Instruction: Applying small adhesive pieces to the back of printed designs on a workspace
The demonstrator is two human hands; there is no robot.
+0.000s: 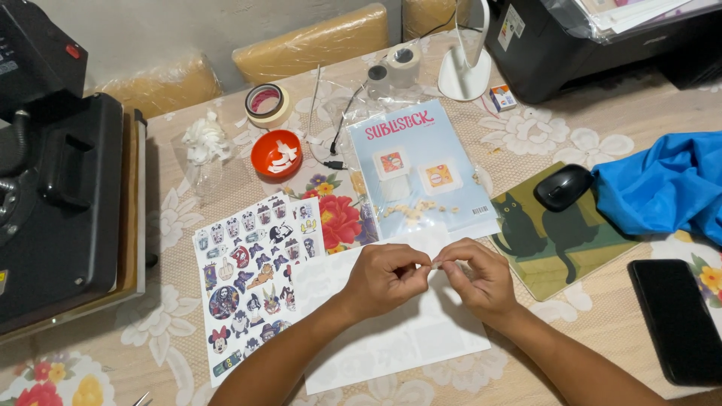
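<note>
Small white scrap (435, 263) pinched between left hand (385, 277), right hand (481, 278), above white sheet (406, 338)

so there's a tiny pale scrap (435, 263) pinched up off a blank white sheet (406, 331) lying flat on the flowery table, next to the sticker sheet.

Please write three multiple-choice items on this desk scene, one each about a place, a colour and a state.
1. Where does the black computer mouse rest?
A. on the green cat-print mouse pad
B. on the sticker sheet
C. on the black phone

2. What colour is the small round bowl holding white tape scraps?
A. blue
B. orange-red
C. green

3. How are the left hand and right hand placed?
A. flat, far apart
B. fingertips pinching together above white paper
C. gripping scissors

Answers: A, it sits at the pad's upper edge; B, its rim is orange-red; B, the fingertips meet.
</note>
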